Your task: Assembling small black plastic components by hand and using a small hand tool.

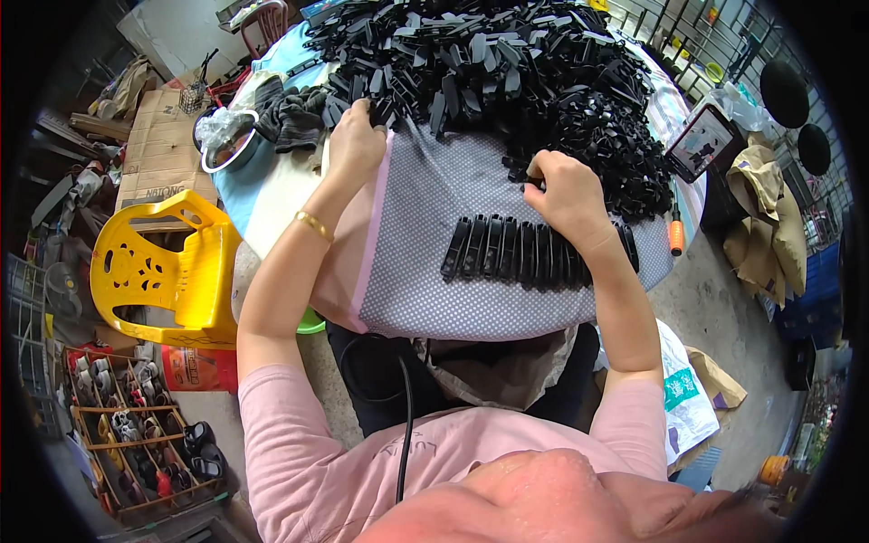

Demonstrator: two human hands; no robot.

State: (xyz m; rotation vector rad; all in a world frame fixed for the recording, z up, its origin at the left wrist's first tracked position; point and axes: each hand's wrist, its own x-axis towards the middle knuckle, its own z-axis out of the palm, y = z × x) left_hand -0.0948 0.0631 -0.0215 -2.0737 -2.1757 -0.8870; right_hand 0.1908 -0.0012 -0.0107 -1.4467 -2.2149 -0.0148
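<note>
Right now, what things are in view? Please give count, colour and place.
Dotted cloth: one, greyish, centre
Parts heap: uncountable, black, beyond cloth
Small-parts pile: uncountable, black, heap's near right
Row of parts: about a dozen visible, black, on cloth
Fabric bundle: one, dark grey, heap's left
Bowl: one, pale-rimmed, upper left
Phone: one, dark-framed, upper right
Tool handle: one, orange, below phone
Chair: one, yellow, left
Bucket: one, red, below chair
Shoe rack: one, brown, lower left
Cardboard: brown, upper left, count unclear
Left hand: one, bare, heap's left edge
Right hand: one, bare, beyond row
</note>
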